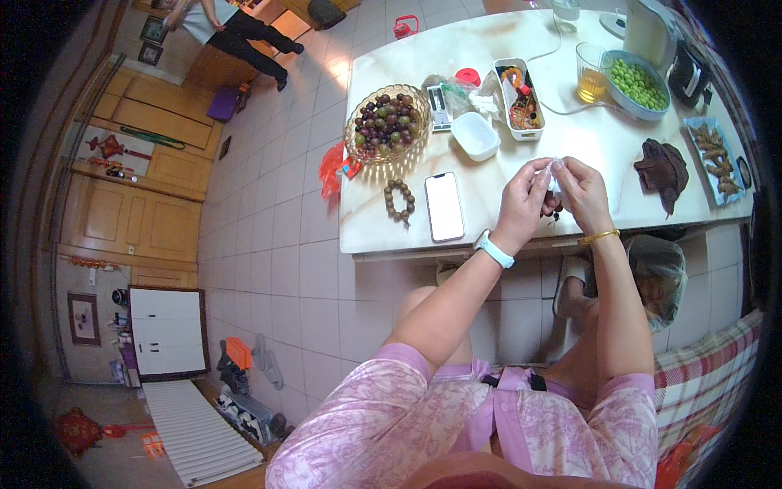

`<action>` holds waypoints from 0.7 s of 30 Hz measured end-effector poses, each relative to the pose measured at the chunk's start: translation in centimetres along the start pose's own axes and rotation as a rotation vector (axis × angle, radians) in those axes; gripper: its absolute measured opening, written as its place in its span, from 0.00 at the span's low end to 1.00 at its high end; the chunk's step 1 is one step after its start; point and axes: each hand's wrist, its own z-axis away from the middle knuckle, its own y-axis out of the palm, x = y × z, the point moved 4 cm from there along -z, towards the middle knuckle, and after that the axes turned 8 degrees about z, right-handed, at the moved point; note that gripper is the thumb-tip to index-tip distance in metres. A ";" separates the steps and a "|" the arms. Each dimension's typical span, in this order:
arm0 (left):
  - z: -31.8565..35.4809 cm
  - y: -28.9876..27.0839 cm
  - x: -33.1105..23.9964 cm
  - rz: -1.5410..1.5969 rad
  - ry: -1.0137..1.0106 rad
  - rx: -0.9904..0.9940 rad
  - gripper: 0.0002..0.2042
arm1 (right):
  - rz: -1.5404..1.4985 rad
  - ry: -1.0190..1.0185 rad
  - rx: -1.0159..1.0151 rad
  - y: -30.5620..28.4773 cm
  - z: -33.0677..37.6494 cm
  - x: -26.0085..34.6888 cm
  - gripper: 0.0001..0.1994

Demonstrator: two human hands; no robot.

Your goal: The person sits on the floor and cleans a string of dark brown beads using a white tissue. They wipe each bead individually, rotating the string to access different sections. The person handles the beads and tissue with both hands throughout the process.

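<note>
One small, translucent whitish piece, perhaps plastic film (pixel 556 165), sits above the table's near edge, pinched between the nearly closed fingertips of the left hand (pixel 524 196) and right hand (pixel 586 194); dark reddish beads (pixel 551 204) show beneath. Something so thin likely wants a light, even pinch, with the beads kept over the tabletop. Left on the pale marble-patterned table (pixel 371 232) lie a white-screened smartphone (pixel 444 208) and a brown bead bracelet (pixel 390 201); farther off stands a white oblong plastic box (pixel 524 134). Beyond, grey floor tiles (pixel 269 220) reach a standing person (pixel 252 31), far left.
</note>
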 end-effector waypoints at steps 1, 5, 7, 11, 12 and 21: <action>0.0 0.0 0.1 0.022 0.008 0.003 0.16 | -0.012 -0.005 -0.007 -0.1 -0.2 -0.3 0.12; -0.3 -0.3 -0.3 0.093 0.053 0.003 0.15 | -0.075 -0.090 -0.093 -0.1 -0.6 -0.5 0.12; -0.4 -0.6 -0.7 0.105 0.073 -0.016 0.14 | -0.142 -0.122 -0.129 -0.1 -0.8 -0.3 0.13; -0.6 -0.9 -0.5 0.121 0.113 -0.082 0.13 | -0.235 -0.101 -0.052 0.1 -0.9 -0.1 0.13; -0.6 -1.0 -0.4 0.129 0.126 -0.098 0.13 | -0.221 -0.113 -0.028 0.7 -0.7 0.6 0.12; -0.3 -0.4 0.5 0.060 0.020 0.016 0.15 | -0.022 -0.063 -0.046 0.2 -0.1 0.6 0.10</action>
